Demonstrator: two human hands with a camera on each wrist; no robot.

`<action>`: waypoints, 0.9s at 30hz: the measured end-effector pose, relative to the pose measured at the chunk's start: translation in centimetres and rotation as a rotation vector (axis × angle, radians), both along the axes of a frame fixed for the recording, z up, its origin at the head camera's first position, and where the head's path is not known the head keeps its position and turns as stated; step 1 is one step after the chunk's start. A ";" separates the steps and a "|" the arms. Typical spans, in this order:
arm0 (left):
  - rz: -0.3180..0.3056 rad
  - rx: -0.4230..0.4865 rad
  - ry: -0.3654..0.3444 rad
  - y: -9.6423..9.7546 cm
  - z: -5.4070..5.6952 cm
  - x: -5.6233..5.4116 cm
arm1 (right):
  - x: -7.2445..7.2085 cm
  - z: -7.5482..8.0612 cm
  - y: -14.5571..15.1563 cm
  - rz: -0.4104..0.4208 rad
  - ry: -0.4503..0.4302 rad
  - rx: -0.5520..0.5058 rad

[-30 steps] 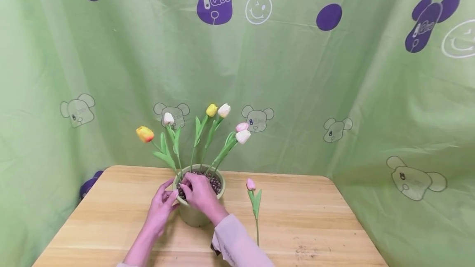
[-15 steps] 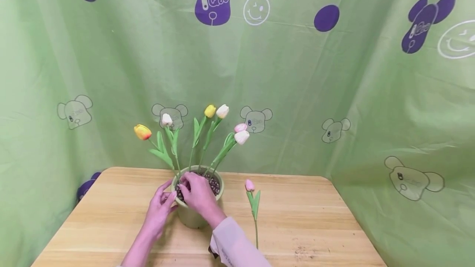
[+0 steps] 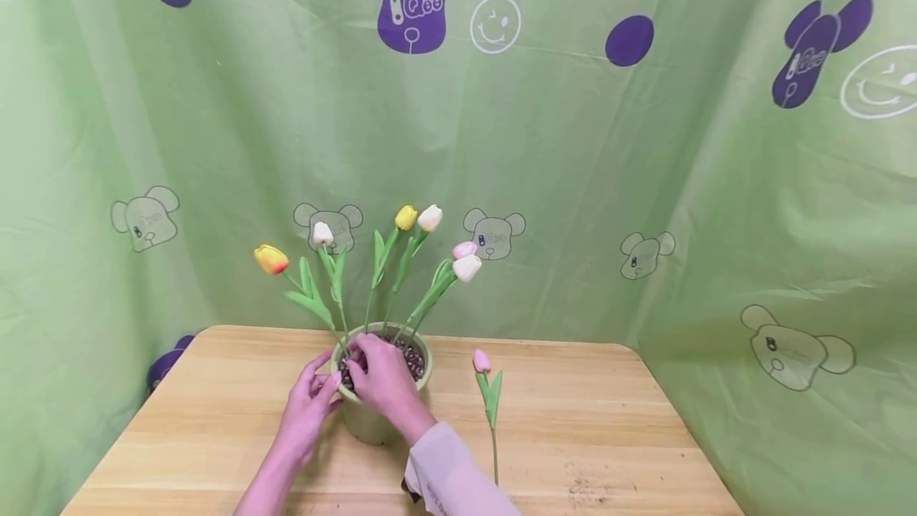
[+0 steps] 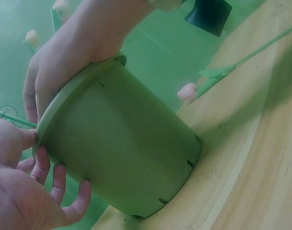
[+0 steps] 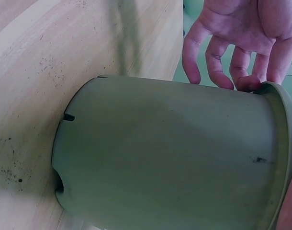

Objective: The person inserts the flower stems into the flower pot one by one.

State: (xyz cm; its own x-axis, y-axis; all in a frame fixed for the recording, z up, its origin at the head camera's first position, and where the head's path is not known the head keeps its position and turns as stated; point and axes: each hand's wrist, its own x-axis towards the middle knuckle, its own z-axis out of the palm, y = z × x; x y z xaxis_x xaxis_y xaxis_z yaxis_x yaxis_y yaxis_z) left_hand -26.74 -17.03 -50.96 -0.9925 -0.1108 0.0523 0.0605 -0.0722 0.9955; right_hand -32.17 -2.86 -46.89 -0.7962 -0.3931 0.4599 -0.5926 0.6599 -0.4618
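A green flower pot (image 3: 368,422) stands on the table, filled with dark, grainy soil (image 3: 413,358). My left hand (image 3: 306,404) holds it at the left, thumb at the rim and bent fingers against the outer wall, as the left wrist view shows. Over the rim reaches my right hand (image 3: 383,373), its fingers curled at the foot of an orange-yellow tulip (image 3: 271,259) that leans left; its fingertips are partly hidden inside the pot. Several other tulips rise from the soil: white (image 3: 322,233), yellow (image 3: 406,218) and pink (image 3: 464,249) among them.
A single pink tulip (image 3: 481,361) lies on the wooden table (image 3: 573,412) right of the pot. Dark soil crumbs (image 3: 591,490) are scattered near the front right. A green printed curtain (image 3: 559,142) hangs behind and along both sides.
The orange-yellow tulip has tipped slightly further left. Both hands stay at the pot, and the whole head view has shifted a little.
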 end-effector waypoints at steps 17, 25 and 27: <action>0.010 -0.014 -0.007 0.2 0.0 0.1 | 0.6 0.7 1.8 0.021 0.131 -0.083; 0.028 -0.032 -0.019 0.3 0.0 0.1 | 1.8 2.6 6.7 0.042 0.051 -0.227; 0.029 -0.033 -0.022 0.4 0.0 0.1 | 2.2 3.0 8.3 0.026 0.010 -0.259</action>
State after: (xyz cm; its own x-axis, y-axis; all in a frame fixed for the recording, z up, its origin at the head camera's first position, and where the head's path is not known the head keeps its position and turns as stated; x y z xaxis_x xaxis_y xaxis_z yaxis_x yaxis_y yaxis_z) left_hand -26.65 -16.68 -50.97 -0.9898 -0.1378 0.0347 0.0404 -0.0383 0.9984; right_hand -30.01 5.44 -43.87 -0.7821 -0.2817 0.5558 -0.6134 0.5051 -0.6072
